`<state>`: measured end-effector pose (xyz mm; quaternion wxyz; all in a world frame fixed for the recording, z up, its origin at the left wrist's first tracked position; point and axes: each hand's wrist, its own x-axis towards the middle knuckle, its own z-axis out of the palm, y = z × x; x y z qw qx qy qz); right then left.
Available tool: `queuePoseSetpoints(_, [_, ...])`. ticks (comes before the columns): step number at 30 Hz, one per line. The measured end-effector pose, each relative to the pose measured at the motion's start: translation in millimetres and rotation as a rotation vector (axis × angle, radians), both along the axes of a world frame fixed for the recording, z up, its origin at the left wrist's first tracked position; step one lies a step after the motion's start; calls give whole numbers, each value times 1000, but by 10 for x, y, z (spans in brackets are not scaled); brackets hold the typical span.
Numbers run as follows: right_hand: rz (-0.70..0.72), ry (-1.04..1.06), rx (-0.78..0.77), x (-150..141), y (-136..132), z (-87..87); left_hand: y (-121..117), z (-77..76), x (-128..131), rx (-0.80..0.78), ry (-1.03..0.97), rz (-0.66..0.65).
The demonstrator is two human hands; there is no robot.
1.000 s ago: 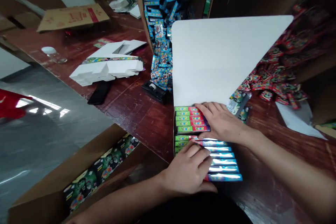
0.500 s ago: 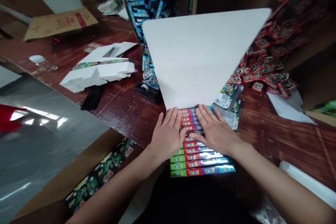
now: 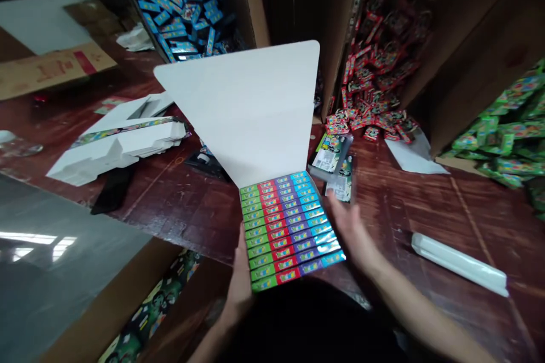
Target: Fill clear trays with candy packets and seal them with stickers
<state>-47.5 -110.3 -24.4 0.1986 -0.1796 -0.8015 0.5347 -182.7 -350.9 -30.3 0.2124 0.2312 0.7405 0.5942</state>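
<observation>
A white-lidded carton stands tilted at the table's front edge, its tapered lid raised. Rows of small candy packs fill it, each row running green, red, purple and blue. My left hand grips the carton's left side near the front corner; its fingertips are hidden underneath. Just off the right side is my right hand, blurred, with fingers apart and nothing in them. Behind that hand lie flat printed packets in clear plastic.
Large bins hold loose blue packs, red packs and green packs. Folded white cartons, a black phone and a tape dispenser lie left. A white roll is right. An open cardboard box stands below left.
Both hands have left the top of the packs. My left hand moved to the carton's left side, my right hand off to the right. The carton turned, and the view swung right.
</observation>
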Motion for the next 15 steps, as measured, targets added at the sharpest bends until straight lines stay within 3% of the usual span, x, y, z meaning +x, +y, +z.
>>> queuePoseSetpoints(2, [22,-4,-184,-39,-104,-64,94,-77,39,0,-73,-19])
queuePoseSetpoints(4, [11,9,-283,-190,-57,-37,247,-24,-98,32,-137,6])
queuePoseSetpoints(6, [-32,63,-311,-413,156,105,419,185,-416,110,-169,98])
queuePoseSetpoints(9, [-120,236,-279,-855,624,532,690,701,-1084,271,-48,234])
queuePoseSetpoints(11, [-134,340,-281,-1173,889,873,870,1022,-1500,332,11,172])
queuePoseSetpoints(12, [-110,348,-282,-1300,979,1022,945,1137,-1656,338,22,77])
queuePoseSetpoints(15, [140,235,-252,-1349,1064,1238,1007,1241,-1811,123,151,-238])
